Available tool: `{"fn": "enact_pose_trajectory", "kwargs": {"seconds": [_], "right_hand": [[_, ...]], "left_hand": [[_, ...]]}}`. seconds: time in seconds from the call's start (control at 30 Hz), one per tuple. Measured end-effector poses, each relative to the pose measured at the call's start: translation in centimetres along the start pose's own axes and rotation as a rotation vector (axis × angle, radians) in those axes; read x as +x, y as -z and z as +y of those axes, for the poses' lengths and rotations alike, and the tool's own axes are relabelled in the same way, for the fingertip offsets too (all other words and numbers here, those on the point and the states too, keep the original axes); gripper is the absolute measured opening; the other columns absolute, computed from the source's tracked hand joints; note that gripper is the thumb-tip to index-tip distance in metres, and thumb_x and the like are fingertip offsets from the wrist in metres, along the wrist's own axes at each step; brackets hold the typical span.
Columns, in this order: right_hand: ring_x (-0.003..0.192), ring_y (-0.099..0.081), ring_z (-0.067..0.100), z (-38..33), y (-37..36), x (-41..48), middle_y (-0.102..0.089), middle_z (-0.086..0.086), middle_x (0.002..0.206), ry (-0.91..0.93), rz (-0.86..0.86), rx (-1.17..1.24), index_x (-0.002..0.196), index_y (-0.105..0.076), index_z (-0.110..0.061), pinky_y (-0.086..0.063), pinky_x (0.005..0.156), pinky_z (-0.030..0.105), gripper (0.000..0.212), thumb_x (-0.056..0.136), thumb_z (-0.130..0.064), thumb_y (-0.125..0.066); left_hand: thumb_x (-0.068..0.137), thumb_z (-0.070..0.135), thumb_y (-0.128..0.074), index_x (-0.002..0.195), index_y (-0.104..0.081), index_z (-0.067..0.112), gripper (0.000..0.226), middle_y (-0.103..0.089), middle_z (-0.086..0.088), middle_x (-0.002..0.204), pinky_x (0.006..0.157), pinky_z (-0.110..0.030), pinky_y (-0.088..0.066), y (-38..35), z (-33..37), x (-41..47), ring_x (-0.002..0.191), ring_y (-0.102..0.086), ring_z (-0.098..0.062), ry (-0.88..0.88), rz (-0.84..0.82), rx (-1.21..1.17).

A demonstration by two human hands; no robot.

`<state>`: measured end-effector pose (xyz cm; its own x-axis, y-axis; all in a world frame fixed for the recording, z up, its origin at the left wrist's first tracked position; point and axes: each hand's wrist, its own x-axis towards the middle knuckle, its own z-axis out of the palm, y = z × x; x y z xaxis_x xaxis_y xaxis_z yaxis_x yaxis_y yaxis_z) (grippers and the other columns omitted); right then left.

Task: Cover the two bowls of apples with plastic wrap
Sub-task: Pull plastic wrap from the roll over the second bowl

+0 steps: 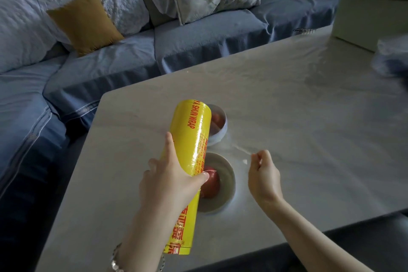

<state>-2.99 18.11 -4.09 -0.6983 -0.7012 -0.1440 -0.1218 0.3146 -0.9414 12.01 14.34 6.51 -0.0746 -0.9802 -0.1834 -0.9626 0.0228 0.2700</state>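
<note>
My left hand (174, 181) grips a long yellow roll of plastic wrap (191, 137) held above the table, tilted away from me. Partly under the roll stand two bowls. The far bowl (221, 130) is white and holds a red apple (217, 118). The near bowl (229, 174) is beige and holds a red apple (212, 183). My right hand (263, 172) is to the right of the near bowl, fingers pinched on the edge of a clear film (240, 150) stretching from the roll.
The pale table (298, 106) carries a white box (366, 20) and a crumpled clear bag (390, 55) at the far right. A blue sofa (198, 35) with a yellow cushion (85, 21) and grey pillows runs behind and to the left.
</note>
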Motion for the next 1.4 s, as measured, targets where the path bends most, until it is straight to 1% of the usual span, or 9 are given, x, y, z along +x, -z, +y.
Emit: {"fn": "enact_pose_trajectory", "kwargs": {"seconds": [0.13, 0.5, 0.7, 0.87, 0.97, 1.03, 1.13, 1.3, 1.4], "right_hand": [[0.061, -0.035, 0.021, 0.3, -0.8, -0.1, -0.046, 0.006, 0.067, -0.007, -0.028, -0.023, 0.085, -0.040, -0.002, -0.032, 0.049, 0.028, 0.025, 0.097, -0.023, -0.034], [0.063, -0.040, 0.022, 2.0, -2.7, -0.5, -0.049, 0.006, 0.070, -0.140, -0.070, -0.028, 0.090, -0.044, -0.003, -0.032, 0.050, 0.023, 0.020, 0.097, -0.020, -0.034], [0.068, -0.047, 0.018, 2.3, -3.2, -0.9, -0.055, 0.002, 0.072, -0.210, -0.130, 0.034, 0.081, -0.048, -0.009, -0.036, 0.054, 0.022, 0.026, 0.095, -0.031, -0.044], [0.067, -0.044, 0.017, 2.7, -2.6, -1.6, -0.055, 0.002, 0.078, -0.183, -0.288, -0.108, 0.088, -0.046, -0.014, -0.035, 0.056, 0.027, 0.012, 0.091, -0.016, -0.034], [0.081, -0.050, 0.018, 2.0, -2.0, -1.7, -0.054, 0.000, 0.094, -0.021, -0.154, -0.154, 0.098, -0.052, -0.015, -0.038, 0.066, 0.027, 0.017, 0.094, -0.013, -0.035], [0.085, -0.054, 0.022, 1.0, -1.8, -1.7, -0.058, 0.005, 0.091, 0.060, -0.141, -0.102, 0.091, -0.055, -0.010, -0.039, 0.068, 0.029, 0.024, 0.097, -0.020, -0.034], [0.079, -0.054, 0.020, 0.4, -2.4, -2.0, -0.058, 0.001, 0.083, 0.049, -0.358, -0.257, 0.093, -0.055, -0.016, -0.038, 0.065, 0.029, 0.031, 0.098, -0.035, -0.030], [0.071, -0.056, 0.012, 1.1, -2.7, -2.1, -0.063, -0.002, 0.080, 0.082, -0.319, -0.242, 0.089, -0.056, -0.021, -0.041, 0.058, 0.024, 0.032, 0.098, -0.038, -0.031], [0.063, -0.050, 0.007, 0.9, -2.5, -2.1, -0.057, -0.006, 0.070, 0.109, -0.316, -0.245, 0.080, -0.052, -0.022, -0.039, 0.056, 0.020, 0.030, 0.099, -0.032, -0.031]], "left_hand": [[0.065, 0.065, -0.067, 0.143, 0.016, 0.036, 0.117, -0.045, -0.015, 0.123, 0.088, -0.038, -0.042, 0.2, -0.3, 0.1, 0.106, -0.053, -0.032, 0.013, 0.004, 0.008], [0.066, 0.066, -0.066, 0.143, 0.017, 0.035, 0.117, -0.043, -0.014, 0.126, 0.088, -0.038, -0.043, -0.7, -0.9, 0.6, 0.109, -0.052, -0.030, 0.022, -0.032, 0.027], [0.068, 0.065, -0.065, 0.142, 0.018, 0.034, 0.115, -0.041, -0.014, 0.129, 0.088, -0.038, -0.045, -0.9, -0.9, 0.5, 0.111, -0.052, -0.030, 0.032, -0.036, 0.042], [0.068, 0.064, -0.065, 0.143, 0.017, 0.034, 0.115, -0.042, -0.014, 0.124, 0.086, -0.037, -0.043, -0.9, -0.9, 0.5, 0.109, -0.051, -0.031, 0.035, -0.014, 0.038], [0.067, 0.066, -0.064, 0.143, 0.017, 0.033, 0.115, -0.043, -0.015, 0.125, 0.088, -0.038, -0.044, -1.0, -1.2, 0.6, 0.109, -0.052, -0.031, 0.051, -0.013, 0.035], [0.067, 0.068, -0.063, 0.143, 0.018, 0.033, 0.116, -0.042, -0.015, 0.126, 0.088, -0.038, -0.045, -1.0, -1.2, 0.6, 0.109, -0.052, -0.031, 0.055, -0.006, 0.032], [0.069, 0.067, -0.062, 0.143, 0.017, 0.032, 0.113, -0.042, -0.015, 0.126, 0.089, -0.038, -0.044, -1.2, -1.2, 0.7, 0.111, -0.051, -0.032, 0.050, 0.002, 0.044], [0.081, 0.072, -0.034, 0.144, 0.014, 0.035, 0.087, -0.041, -0.016, 0.129, 0.091, -0.040, -0.044, -1.3, -1.3, 0.7, 0.114, -0.050, -0.033, 0.016, 0.016, 0.063], [0.075, 0.075, -0.043, 0.144, 0.001, 0.042, 0.088, -0.045, -0.008, 0.133, 0.095, -0.043, -0.043, -0.5, -3.4, 2.4, 0.114, -0.053, -0.031, 0.063, -0.128, -0.224]]}}
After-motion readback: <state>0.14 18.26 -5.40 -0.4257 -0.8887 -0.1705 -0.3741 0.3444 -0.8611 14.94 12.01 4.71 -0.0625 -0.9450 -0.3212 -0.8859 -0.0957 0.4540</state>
